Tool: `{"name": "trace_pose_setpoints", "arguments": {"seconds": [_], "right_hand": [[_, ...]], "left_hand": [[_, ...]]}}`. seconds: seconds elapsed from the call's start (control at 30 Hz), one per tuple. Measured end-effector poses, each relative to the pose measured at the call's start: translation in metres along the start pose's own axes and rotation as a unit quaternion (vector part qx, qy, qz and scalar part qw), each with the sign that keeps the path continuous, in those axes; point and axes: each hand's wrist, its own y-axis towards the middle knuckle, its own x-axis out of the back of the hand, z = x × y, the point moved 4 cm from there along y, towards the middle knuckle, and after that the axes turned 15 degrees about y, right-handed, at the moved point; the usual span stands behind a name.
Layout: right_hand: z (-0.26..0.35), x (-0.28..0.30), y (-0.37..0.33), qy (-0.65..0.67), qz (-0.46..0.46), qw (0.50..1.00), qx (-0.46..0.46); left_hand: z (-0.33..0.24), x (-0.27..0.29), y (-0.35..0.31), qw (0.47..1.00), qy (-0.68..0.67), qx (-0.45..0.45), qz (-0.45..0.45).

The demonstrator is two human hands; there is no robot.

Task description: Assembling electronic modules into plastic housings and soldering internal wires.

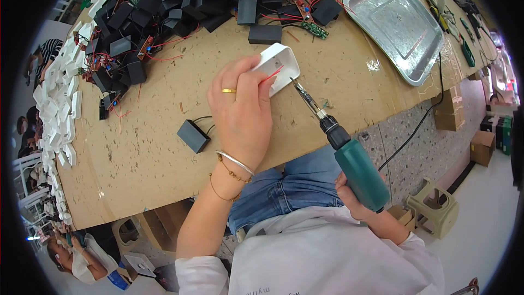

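Note:
My left hand (240, 98) is closed on a white plastic housing (287, 57), an open box shape tilted on the table. Red wires (274, 73) stick out by my fingertips inside it. In my right hand (353, 196) is a green electric screwdriver (360, 172), its bit pointing up and left. The bit's tip is at the housing's near right rim; whether it touches cannot be made out. Beside my left wrist lies a black block (194, 136) with a dark cable running under my hand.
Black blocks with red wires and small circuit boards (316, 29) pile up at the back. White housings (63, 114) line the left edge. A metal tray (401, 27) sits at the right, near pliers (438, 19). The screwdriver's cord (415, 131) hangs past the table edge. A stool (434, 207) stands right.

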Motion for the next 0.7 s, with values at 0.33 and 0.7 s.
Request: {"name": "trace_pose_setpoints", "arguments": {"seconds": [0.33, 0.7], "right_hand": [[0.018, -0.008, 0.017, -0.008, -0.002, 0.999, 0.053], [0.021, -0.010, 0.030, 0.000, -0.022, 1.000, 0.017]], "left_hand": [[-0.015, -0.004, -0.002, 0.996, 0.084, -0.026, -0.012], [-0.019, -0.006, -0.004, 0.990, 0.124, -0.063, -0.007]]}}
